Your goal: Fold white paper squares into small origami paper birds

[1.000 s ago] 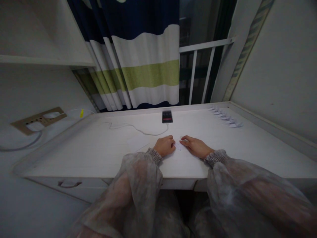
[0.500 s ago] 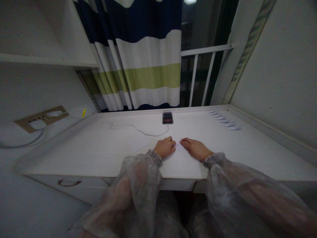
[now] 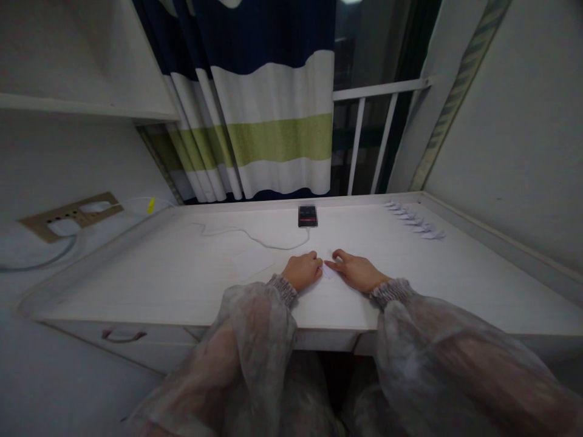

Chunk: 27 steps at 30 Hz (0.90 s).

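Note:
A small folded piece of white paper (image 3: 328, 272) lies on the white desk (image 3: 150, 273) between my hands. My left hand (image 3: 303, 271) has its fingers curled closed on the paper's left edge. From the right, my right hand (image 3: 357, 271) reaches over with its index finger stretched onto the paper's upper part; its thumb and index finger are apart. Part of the paper is hidden under the fingers. A flat white sheet (image 3: 252, 262) rests left of my left hand.
A phone (image 3: 308, 216) with a white cable (image 3: 255, 238) lies at the back. Several folded paper pieces (image 3: 412, 220) form a row at the back right. Sockets with plugs (image 3: 68, 217) are on the left wall. A striped curtain (image 3: 277, 121) hangs behind.
My right hand has shifted slightly left, and its index finger now reaches onto the paper, apart from the thumb. My left hand stays in place on the paper.

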Tool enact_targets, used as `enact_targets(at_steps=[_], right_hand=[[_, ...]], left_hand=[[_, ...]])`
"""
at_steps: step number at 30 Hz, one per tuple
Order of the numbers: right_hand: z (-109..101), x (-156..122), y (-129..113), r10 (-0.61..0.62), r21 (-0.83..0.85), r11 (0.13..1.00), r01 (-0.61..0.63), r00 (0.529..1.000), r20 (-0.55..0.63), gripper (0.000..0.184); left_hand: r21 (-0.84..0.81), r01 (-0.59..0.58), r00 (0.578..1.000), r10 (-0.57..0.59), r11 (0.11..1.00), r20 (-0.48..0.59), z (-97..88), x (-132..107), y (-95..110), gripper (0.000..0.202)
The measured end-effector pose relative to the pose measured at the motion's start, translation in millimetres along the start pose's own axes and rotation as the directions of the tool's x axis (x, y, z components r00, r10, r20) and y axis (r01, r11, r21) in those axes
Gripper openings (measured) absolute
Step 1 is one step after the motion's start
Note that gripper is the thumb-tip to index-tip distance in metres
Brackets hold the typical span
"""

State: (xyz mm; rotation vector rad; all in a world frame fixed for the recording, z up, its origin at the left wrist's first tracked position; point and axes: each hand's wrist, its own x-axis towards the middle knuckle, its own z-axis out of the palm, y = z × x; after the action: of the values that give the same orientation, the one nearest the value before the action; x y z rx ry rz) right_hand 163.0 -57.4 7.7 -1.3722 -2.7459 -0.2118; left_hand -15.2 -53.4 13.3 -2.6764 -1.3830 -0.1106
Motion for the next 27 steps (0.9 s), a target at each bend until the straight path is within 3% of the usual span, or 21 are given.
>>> enact_targets(at_steps=[11,17,27], right_hand=[[5,-5,10,-0.025,0.045,0.999,0.027,0.999,-0.042,0.038],[3,-5,9,-0.037,0.017,0.999,0.037,0.998,-0.045,0.038],[5,-5,10,-0.025,0.034,0.999,0.027,0.998,-0.051,0.039]], left_hand=[[-0.057,0.001,1.000,-0.001,0.998,-0.001,2.6,-1,-2,0.033],[-0.140,-0.050,0.997,0.041,0.989,-0.065,8.5,4,-6,0.041],[-0.138,-0.081,0.995,0.073,0.987,-0.062,10.8,4,-10,0.042]])
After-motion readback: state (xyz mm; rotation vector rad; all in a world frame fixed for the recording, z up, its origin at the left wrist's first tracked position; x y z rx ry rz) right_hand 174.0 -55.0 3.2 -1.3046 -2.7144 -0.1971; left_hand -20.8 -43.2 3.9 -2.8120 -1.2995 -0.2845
